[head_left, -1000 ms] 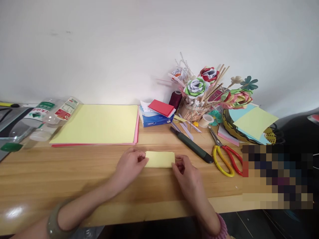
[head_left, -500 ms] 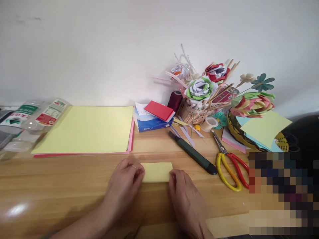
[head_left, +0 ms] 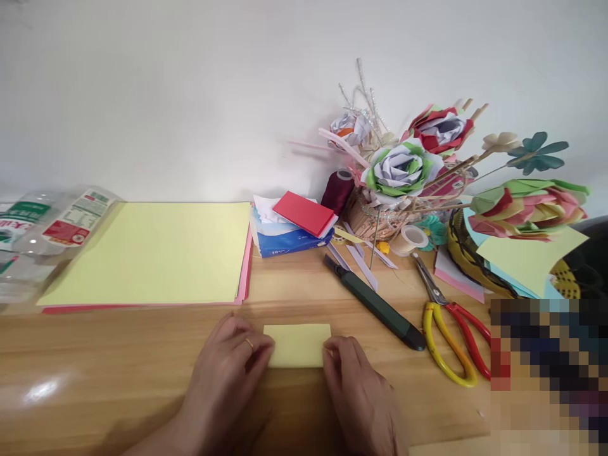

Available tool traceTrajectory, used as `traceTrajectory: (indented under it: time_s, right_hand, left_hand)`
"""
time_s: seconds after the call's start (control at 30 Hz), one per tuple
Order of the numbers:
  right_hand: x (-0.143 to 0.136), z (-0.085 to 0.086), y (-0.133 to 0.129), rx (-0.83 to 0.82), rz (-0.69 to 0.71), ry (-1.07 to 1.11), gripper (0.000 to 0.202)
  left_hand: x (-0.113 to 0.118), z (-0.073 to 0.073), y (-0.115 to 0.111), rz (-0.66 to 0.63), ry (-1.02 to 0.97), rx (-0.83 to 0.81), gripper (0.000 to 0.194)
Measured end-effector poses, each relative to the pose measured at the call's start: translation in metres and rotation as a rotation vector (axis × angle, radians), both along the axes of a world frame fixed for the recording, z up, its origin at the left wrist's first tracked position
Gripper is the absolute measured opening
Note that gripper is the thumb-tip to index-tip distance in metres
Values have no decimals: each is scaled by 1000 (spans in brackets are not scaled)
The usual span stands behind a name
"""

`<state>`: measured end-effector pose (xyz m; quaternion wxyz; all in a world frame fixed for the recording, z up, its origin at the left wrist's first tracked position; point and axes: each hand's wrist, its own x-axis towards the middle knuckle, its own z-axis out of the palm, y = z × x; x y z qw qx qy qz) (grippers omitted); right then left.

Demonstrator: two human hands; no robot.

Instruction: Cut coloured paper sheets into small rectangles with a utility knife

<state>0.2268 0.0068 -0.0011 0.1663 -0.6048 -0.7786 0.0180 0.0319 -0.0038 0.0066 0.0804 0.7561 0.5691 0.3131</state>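
**Small yellow paper (head_left: 299, 346) gripped at both ends!**

Here at the wooden table (head_left: 118, 354), the little rectangle lies flat near the front, right between the two hands. The left hand (head_left: 230, 364), a ring (head_left: 249, 344) on one finger, pinches its left end, thumb and fingertips together. Over on the other end, the right hand (head_left: 358, 386) has its fingers bunched, nipping the right edge. Just beyond, to the left, a big yellow-topped paper stack (head_left: 152, 253) lies flat. Behind, red paper (head_left: 304, 212) sits on a blue tissue pack (head_left: 287, 242). And to the right, a dark green cutter (head_left: 380, 310) lies slantwise, with the scissors (head_left: 437, 296) just beside it, one handle yellow, the other red!
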Motion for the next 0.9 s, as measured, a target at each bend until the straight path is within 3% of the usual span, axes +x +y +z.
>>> traceTrajectory:
  time_s: [0.13,0.47,0.9]
  right_hand:
    - [1,-1,-3,-85,-11,-15,21]
    - [-1,3,-5,-98,-25,-91,26]
    - [6,-1,-4,-174,40,80,31]
  left_hand:
    - [0,-3,-2,-9,7,81,12]
    - [1,-6,-7,-7,-13,-1,12]
    - [3,-3,-6,2,3,-15,14]
